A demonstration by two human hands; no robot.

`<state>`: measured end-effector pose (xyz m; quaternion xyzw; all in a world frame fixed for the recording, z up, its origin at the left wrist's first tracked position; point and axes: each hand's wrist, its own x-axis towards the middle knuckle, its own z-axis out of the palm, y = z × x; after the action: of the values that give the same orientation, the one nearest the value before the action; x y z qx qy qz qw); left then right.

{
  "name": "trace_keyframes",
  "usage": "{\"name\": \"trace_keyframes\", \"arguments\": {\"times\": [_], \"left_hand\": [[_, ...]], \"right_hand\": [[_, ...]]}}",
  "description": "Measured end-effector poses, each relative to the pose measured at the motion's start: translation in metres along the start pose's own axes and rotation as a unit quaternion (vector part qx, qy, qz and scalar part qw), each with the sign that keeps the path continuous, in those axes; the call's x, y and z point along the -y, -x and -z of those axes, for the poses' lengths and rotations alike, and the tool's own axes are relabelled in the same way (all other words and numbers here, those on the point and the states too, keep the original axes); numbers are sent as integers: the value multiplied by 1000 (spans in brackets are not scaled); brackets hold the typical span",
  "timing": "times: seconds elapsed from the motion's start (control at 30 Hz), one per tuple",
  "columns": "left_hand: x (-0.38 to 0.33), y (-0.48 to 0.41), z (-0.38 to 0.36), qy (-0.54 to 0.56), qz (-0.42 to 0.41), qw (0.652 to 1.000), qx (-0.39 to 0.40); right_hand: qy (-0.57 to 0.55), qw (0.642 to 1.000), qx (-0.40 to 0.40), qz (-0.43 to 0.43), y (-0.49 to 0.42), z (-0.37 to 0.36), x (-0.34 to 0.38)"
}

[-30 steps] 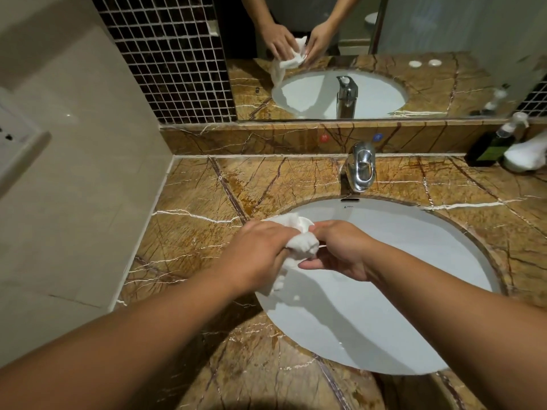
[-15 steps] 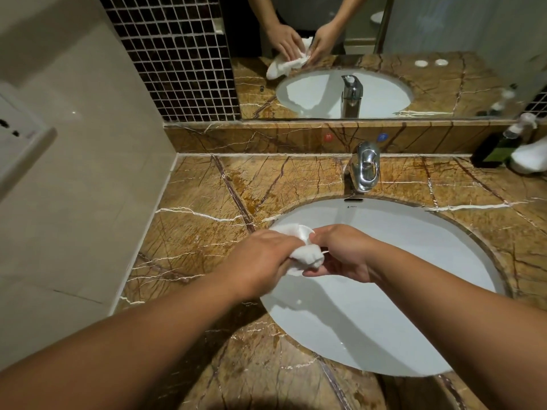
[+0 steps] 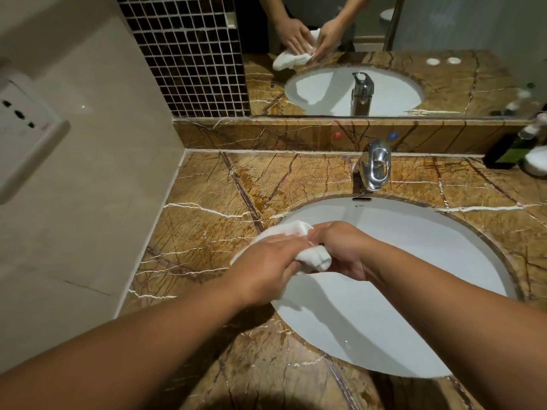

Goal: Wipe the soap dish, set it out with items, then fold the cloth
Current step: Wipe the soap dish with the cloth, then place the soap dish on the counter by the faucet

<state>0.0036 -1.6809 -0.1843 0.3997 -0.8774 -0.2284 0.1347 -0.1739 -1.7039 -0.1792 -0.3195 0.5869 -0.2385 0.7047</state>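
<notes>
The counter (image 3: 207, 196) left of the basin (image 3: 399, 306) lies bare up to the wall (image 3: 88, 217). Behind the basin, 1 faucet (image 3: 374, 168) stands in the way. At the far right corner, a dark bottle (image 3: 507, 153) and what looks like a white dish (image 3: 537, 161) crowd the counter.

You can't see the soap dish: your left hand (image 3: 266, 258) and cloth (image 3: 299, 245) cover it. At 3 o'clock, a dark bottle (image 3: 507, 152) is blurred and a white object (image 3: 537, 161) edge-cropped.
</notes>
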Motion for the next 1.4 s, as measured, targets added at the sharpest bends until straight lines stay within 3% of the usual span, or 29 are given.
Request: {"name": "trace_keyframes", "arguments": {"times": [0.2, 0.5, 0.63, 0.73, 0.8, 0.9, 0.97, 1.4], "left_hand": [[20, 14, 14, -87, -6, 991, 105], [85, 48, 35, -181, 210, 960, 34], [89, 46, 31, -216, 256, 937, 95], [74, 32, 27, -147, 263, 953, 40], [61, 20, 27, -34, 286, 958, -7], [43, 7, 26, 203, 329, 921, -54], [34, 1, 25, 292, 336, 893, -60], [-20, -49, 5, 416, 329, 848, -15]], "right_hand": [[52, 998, -38, 1, -5, 3, -1], [1, 999, -37, -26, -9, 10, -7], [-17, 999, -25, -28, -12, 3, -7], [-22, 999, -17, -25, -12, -3, -6], [-23, 999, -7, -24, -10, -5, -5], [-29, 999, 4, -19, -3, -6, -3], [-42, 999, 7, -10, 3, -4, -2], [-104, 991, -82, 20, 57, 53, -11]]}}
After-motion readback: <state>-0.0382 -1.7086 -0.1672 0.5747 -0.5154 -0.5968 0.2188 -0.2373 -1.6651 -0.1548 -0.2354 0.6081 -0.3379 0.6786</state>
